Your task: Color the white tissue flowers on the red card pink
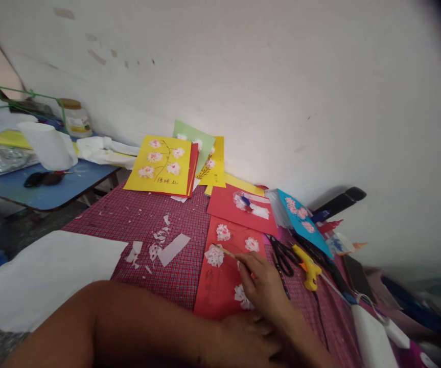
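A red card (220, 291) with several crumpled white and pink paper flowers and faint dark writing lies in front of me. My right hand (262, 278) is closed in a pinch on a thin pale stick (226, 252). The stick's far end touches or hovers just over the left flower (214, 256). Below, my left hand (253, 335) rests near the card's lower edge, beside the lower flower (243, 296). Its fingers look stretched and slightly apart, partly hidden by my right forearm. Another red card (239, 205) with a smeared flower overlaps the top.
Yellow (184, 176) and green (201, 134) flower cards lean at the wall. Right are black scissors (281, 255), a yellow glue gun (309, 268) with a cord and a blue card (300, 220). Paper scraps (174, 249) and a white sheet (55, 271) lie left, near a blue table (70, 179).
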`<state>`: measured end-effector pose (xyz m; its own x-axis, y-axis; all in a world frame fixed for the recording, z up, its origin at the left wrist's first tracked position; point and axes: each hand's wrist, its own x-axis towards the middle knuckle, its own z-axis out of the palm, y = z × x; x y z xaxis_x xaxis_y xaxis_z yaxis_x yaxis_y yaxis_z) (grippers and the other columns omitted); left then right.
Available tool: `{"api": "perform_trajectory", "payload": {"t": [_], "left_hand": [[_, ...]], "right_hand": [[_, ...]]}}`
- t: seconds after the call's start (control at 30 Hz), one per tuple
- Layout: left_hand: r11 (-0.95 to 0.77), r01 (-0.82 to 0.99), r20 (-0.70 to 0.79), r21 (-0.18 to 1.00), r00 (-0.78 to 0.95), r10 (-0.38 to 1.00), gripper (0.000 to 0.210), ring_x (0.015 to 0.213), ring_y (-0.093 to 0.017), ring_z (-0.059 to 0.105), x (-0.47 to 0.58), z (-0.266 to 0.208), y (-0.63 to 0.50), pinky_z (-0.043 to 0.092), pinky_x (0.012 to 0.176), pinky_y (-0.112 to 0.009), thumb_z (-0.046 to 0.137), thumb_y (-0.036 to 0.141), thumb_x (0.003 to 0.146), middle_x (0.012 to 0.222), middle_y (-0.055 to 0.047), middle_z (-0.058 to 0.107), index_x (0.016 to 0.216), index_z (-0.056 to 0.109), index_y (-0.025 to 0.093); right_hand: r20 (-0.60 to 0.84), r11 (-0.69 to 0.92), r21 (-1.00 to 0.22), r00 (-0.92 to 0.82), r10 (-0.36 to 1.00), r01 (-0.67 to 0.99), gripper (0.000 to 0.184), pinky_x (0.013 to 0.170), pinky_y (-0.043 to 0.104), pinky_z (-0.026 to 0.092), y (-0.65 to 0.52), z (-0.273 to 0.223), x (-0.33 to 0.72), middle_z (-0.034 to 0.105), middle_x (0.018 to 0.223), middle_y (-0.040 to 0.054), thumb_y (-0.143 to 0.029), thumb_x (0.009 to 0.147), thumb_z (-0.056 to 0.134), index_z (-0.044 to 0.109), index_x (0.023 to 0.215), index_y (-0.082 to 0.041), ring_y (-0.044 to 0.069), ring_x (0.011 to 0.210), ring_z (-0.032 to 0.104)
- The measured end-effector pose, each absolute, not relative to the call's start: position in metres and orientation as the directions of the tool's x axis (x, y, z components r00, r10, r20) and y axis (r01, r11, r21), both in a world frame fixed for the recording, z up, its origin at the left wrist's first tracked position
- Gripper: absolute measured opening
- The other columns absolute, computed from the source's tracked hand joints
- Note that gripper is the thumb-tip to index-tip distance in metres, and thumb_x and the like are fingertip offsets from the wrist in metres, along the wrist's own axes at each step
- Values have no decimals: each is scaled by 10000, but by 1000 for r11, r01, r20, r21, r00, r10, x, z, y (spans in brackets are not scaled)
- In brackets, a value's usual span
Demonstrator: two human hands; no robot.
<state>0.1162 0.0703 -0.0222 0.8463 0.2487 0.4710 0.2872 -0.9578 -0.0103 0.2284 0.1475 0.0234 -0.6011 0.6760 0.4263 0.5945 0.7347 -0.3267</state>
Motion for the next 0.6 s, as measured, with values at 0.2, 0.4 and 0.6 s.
{"api": "perform_trajectory", "payload": {"t": [0.2, 0.4, 0.6], "left_hand": [[-955, 295, 483, -3, 837, 257, 287, 1080, -253, 660, 115, -20, 70, 513, 922, -381, 585, 340, 974, 1144, -59, 703, 1197, 739, 242], [-960, 281, 512, -11, 826, 236, 264, 1036, -241, 665, 114, -17, 71, 511, 899, -366, 597, 331, 966, 1126, -74, 698, 1154, 756, 234], [-960, 280, 482, 7, 840, 249, 267, 1044, -253, 667, 113, -10, 71, 515, 900, -371, 583, 340, 974, 1128, -59, 708, 1153, 751, 235]], "right_hand": [[440, 698, -351, -548, 711, 624, 236, 800, 333, 596, 147, 25, 238, 745, 986, 71, -151, 1020, 508, 695, 1145, -224, 206, 869, 729], [433, 692, -357, -545, 718, 627, 238, 822, 335, 603, 143, 23, 239, 755, 1004, 68, -155, 1022, 511, 698, 1150, -228, 207, 897, 738], [410, 654, -390, -514, 754, 648, 263, 863, 333, 599, 143, 18, 249, 751, 1059, 67, -149, 1019, 512, 697, 1188, -232, 203, 950, 736]]}}
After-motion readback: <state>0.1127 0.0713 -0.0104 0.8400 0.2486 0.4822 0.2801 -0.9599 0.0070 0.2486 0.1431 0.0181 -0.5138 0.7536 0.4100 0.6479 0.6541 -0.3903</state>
